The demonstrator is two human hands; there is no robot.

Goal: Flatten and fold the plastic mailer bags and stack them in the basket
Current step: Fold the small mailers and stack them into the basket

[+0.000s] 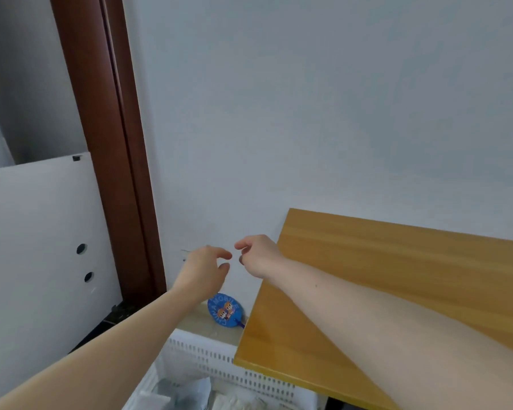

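Both hands are raised before the wall, left hand (203, 266) and right hand (256, 254) loosely curled and holding nothing, probably between bags, while crumpled mailer bags (187, 392) lie in the white slotted basket (219, 362) beside the bare wooden surface (397, 261).
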